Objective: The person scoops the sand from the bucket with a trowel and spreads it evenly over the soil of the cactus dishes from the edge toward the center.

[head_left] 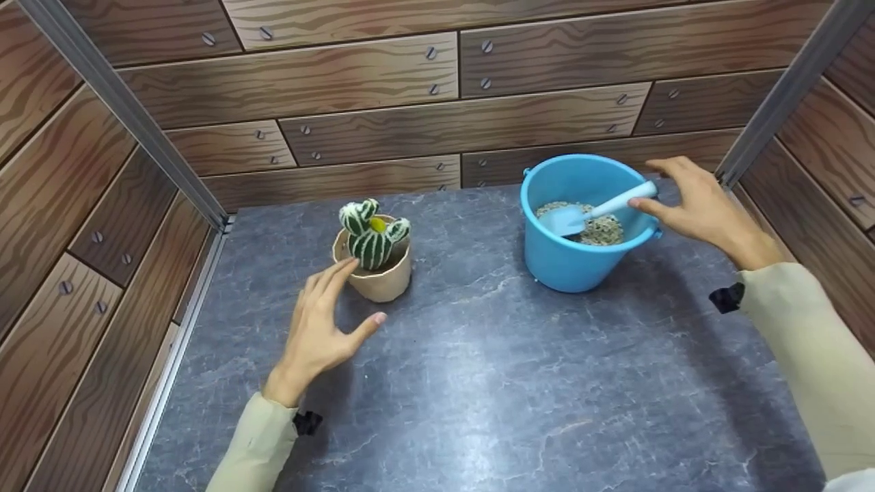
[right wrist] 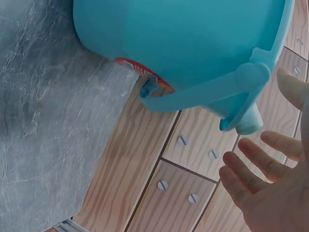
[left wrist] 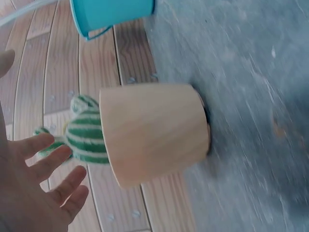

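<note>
A green-and-white striped toy cactus (head_left: 371, 247) with a yellow spot stands in a beige pot (head_left: 383, 288) at the left. My left hand (head_left: 320, 336) is in front of it, fingers extended and thumb spread; in the left wrist view the fingers (left wrist: 67, 193) are apart from the pot (left wrist: 154, 133). At the right, a blue bucket (head_left: 571, 263) holds greyish grit (head_left: 605, 231). A light-blue toy shovel (head_left: 618, 203) leans inside, its handle over the rim. My right hand (head_left: 704, 205) hovers around the handle end, thumb and fingers spread, holding nothing.
Both things stand on a grey marbled tabletop (head_left: 437, 383). Wood-patterned panels (head_left: 369, 82) with printed screws enclose the back and sides, joined by metal corner strips (head_left: 130, 116). The bucket's blue carrying handle (right wrist: 193, 96) hangs on its outer side.
</note>
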A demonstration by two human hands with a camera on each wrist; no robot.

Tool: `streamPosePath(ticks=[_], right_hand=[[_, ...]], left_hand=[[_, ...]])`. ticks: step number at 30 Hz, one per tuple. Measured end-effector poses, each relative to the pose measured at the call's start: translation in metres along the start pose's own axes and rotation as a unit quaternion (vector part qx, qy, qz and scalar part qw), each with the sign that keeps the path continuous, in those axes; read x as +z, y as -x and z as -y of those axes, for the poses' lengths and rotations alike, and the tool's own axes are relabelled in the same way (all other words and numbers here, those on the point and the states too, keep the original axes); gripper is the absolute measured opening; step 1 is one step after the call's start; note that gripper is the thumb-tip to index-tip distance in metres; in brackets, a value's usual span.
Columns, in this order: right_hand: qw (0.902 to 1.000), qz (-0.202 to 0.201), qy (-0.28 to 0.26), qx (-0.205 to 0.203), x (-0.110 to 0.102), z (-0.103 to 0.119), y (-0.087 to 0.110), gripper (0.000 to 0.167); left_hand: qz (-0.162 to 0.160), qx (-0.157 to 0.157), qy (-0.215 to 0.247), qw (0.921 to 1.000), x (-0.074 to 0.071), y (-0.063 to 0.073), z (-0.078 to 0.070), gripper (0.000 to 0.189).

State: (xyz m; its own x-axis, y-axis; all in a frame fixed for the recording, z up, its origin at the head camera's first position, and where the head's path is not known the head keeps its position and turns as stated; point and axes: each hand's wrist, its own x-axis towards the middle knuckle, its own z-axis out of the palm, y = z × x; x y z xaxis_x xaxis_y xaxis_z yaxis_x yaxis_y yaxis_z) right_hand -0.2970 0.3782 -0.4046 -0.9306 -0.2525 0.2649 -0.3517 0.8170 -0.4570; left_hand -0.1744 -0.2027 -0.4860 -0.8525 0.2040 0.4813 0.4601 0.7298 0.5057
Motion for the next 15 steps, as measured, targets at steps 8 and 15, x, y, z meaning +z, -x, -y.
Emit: streamPosePath(ticks=[8, 15], right_hand=[[0.9996, 0.021, 0.017, -0.013, 0.008, 0.006, -0.008, 0.059], [0.9975, 0.039, 0.049, -0.034, 0.015, 0.007, -0.015, 0.049]], left_hand=[[0.031, 0.01, 0.019, 0.9993, 0.023, -0.006, -0.015, 0.092], [0.047, 0.024, 0.039, 0.9979, 0.038, -0.011, -0.027, 0.092]])
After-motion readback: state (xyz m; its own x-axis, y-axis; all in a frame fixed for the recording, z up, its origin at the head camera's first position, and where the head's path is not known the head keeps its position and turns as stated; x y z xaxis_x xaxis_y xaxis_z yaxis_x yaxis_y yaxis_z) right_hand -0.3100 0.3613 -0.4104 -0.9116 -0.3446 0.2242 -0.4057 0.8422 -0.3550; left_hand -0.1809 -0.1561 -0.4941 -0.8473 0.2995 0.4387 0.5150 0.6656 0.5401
